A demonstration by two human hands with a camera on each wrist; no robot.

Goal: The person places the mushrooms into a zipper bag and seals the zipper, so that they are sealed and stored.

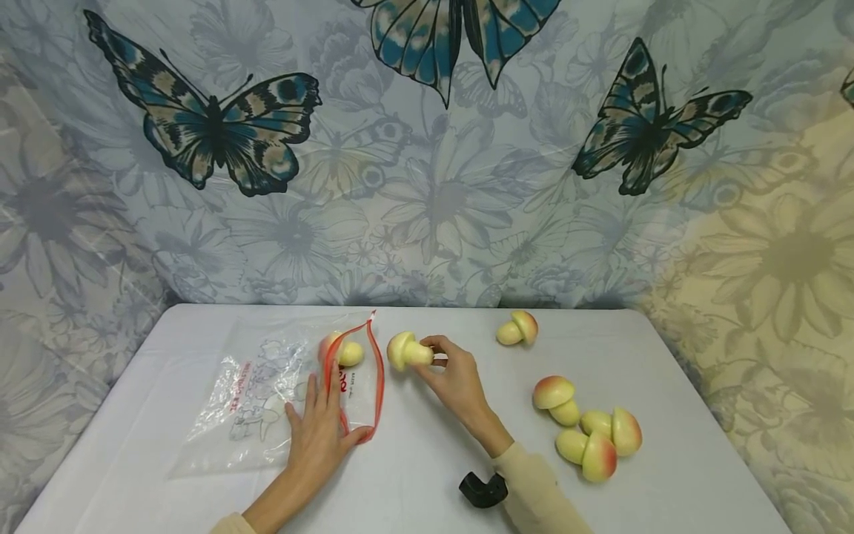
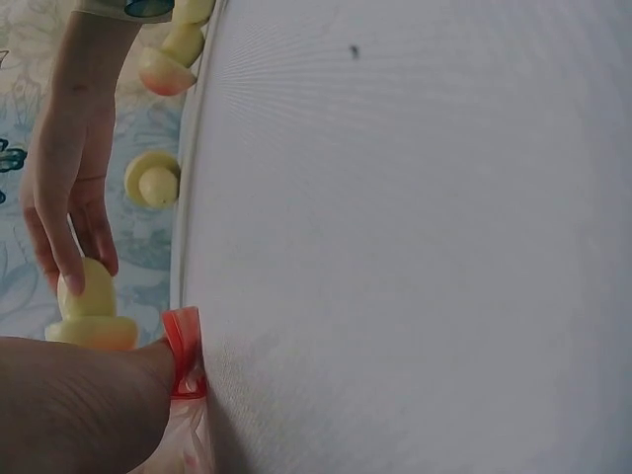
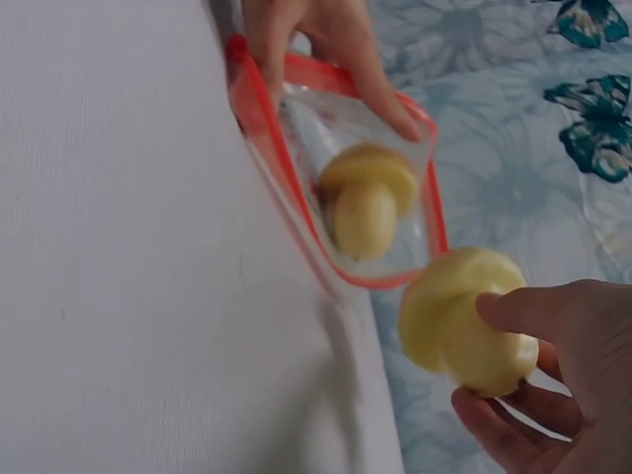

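Note:
A clear plastic zip bag (image 1: 220,415) with a red strip lies on the table, its mouth gaping to the right. Inside that mouth sits one toy mushroom (image 3: 366,202). My left hand (image 1: 316,434) rests on the bag with fingers spread and straight, the thumb at the near corner of the red strip (image 2: 184,351). Just right of the mouth, my right hand (image 1: 460,382) pinches a second yellow mushroom (image 1: 404,351) by its stem, cap toward the bag. In the right wrist view, thumb and fingertips press on opposite sides of that stem.
Another mushroom (image 1: 517,328) lies at the back right of the white table (image 1: 427,489). Several more, including one with a reddish cap (image 1: 554,393), are grouped at the right. A black curved object (image 1: 483,490) is beside the right sleeve. Butterfly-patterned cloth (image 1: 440,222) hangs behind.

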